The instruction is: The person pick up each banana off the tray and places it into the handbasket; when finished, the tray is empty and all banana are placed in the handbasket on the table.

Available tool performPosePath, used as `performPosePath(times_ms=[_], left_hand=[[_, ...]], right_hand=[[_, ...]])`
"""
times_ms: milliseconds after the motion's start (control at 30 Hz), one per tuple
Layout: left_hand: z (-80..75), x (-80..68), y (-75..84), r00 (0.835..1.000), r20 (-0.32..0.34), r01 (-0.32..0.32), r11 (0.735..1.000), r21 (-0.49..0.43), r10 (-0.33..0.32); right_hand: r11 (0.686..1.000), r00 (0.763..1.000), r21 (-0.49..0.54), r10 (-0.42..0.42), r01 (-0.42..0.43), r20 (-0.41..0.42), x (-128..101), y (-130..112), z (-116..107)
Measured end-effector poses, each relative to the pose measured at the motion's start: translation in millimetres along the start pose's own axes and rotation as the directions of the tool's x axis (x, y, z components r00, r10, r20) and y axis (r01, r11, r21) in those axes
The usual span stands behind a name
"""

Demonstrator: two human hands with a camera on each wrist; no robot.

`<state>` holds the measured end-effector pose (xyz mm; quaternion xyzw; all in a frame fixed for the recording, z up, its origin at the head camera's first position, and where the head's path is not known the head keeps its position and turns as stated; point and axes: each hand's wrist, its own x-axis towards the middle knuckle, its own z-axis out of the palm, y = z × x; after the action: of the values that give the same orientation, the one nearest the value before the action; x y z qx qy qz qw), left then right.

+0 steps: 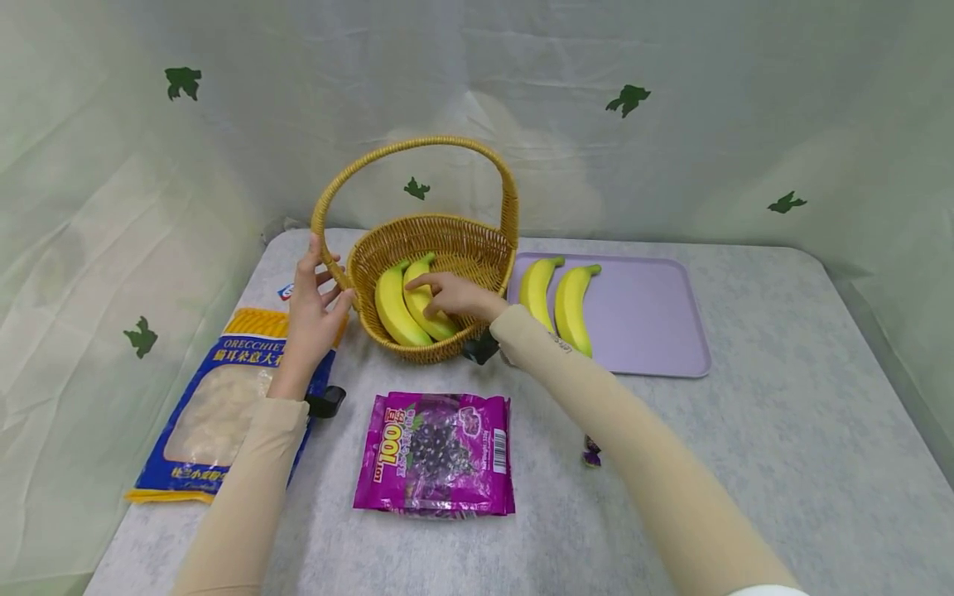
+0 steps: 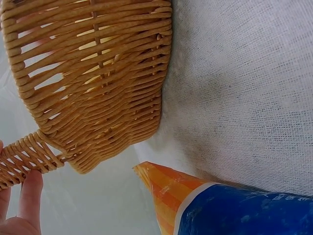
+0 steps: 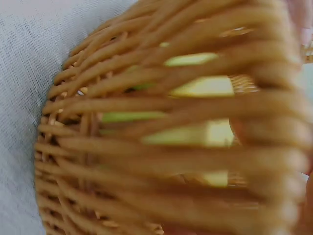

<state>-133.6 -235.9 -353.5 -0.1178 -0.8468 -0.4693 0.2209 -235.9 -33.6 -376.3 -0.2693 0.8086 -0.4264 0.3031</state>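
A wicker basket with a tall arched handle stands at the back of the table. Inside it lie two yellow bananas, the left banana beside the right banana. My left hand holds the handle near its left base; in the left wrist view, fingers touch the woven handle. Reaching over the basket's front right rim, my right hand grips the right banana, its index finger across the fruit. In the right wrist view the basket wall hides most of the banana and hand.
A lilac tray right of the basket bears two more bananas. A blue pasta bag lies at left, partly under my left arm. A purple candy bag lies in front. A small wrapped candy sits beside my right forearm.
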Motion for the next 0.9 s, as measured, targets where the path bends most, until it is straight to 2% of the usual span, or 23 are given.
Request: performPosePath(times_ms=[167, 333, 467, 667, 900], left_hand=[[-0.3, -0.3, 0.2, 1.000, 0.001, 0.006, 1.000, -0.003, -0.006], [0.2, 0.0, -3.7, 1.000, 0.002, -0.013, 1.000, 0.002, 0.013], [0.7, 0.3, -5.4, 1.000, 0.000, -0.021, 1.000, 0.008, 0.021], [1.9, 0.4, -6.7, 1.000, 0.004, -0.008, 1.000, 0.000, 0.008], [2.9, 3.1, -42.9, 0.999, -0.008, -0.034, 0.999, 0.018, 0.034]], right_hand=[[0.995, 0.999, 0.086, -0.045, 0.046, -0.006, -12, 2, -11], [0.966, 0.989, 0.211, -0.141, 0.149, -0.051, -31, 8, -25], [0.951, 0.979, 0.238, -0.180, 0.197, -0.094, -48, 18, -37], [0.952, 0.976, 0.237, -0.161, 0.192, -0.143, -77, 37, -55], [0.943, 0.974, 0.286, -0.120, 0.173, -0.193, -105, 70, -71]])
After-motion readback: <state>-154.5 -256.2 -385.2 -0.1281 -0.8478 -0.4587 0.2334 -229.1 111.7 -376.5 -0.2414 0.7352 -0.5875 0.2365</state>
